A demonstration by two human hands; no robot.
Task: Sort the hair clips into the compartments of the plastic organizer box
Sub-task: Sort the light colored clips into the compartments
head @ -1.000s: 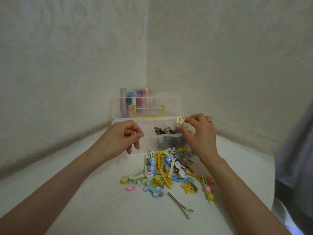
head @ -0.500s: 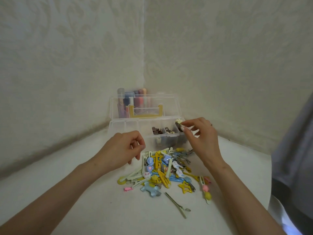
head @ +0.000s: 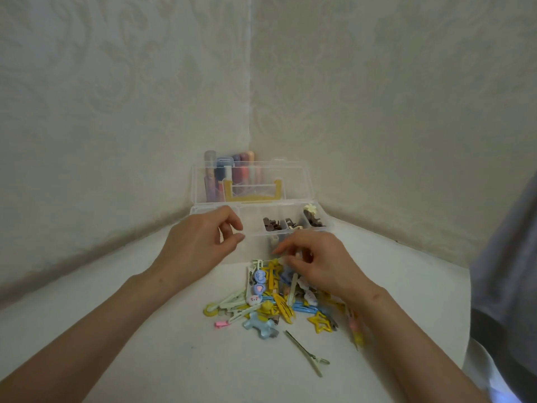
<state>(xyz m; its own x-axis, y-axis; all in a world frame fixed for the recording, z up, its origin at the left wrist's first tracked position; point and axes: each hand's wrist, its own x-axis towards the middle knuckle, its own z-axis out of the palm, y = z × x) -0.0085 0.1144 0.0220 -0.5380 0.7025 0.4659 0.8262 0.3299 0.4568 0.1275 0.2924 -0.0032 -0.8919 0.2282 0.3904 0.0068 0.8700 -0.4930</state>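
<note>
**Position.** The unsorted hair clips (head: 279,301) lie in a tangled heap on the white surface (head: 145,330), just in front of the plastic organizer box (head: 255,235). The box stands open. Brown clips (head: 273,223) already occupy its right-hand compartments, and a cream flower clip (head: 310,209) sits at the far right end. A long metal clip (head: 305,351) lies apart from the heap, on the near side.

**Hands.** The left hand (head: 200,245) hovers at the front wall of the box. Its fingers are loosely curled with thumb and forefinger close together, and nothing is visible between them. The right hand (head: 316,263) is lowered over the far edge of the heap with its fingers bent downward. Motion blur hides the fingertips, so it is not possible to tell whether a clip is pinched.

**Handling (judgement).** The clips appear light, rigid and smooth, so expect them to slide and to interlock.
- Take one clip at a time.
- Pinch a flat snap clip across its width, near the middle.
- Hold a decorated clip such as the yellow star clip (head: 319,322) by its bar (the ornament may be glued on and could detach).
- Lift slowly, because neighbouring clips are likely to hook on.
</note>
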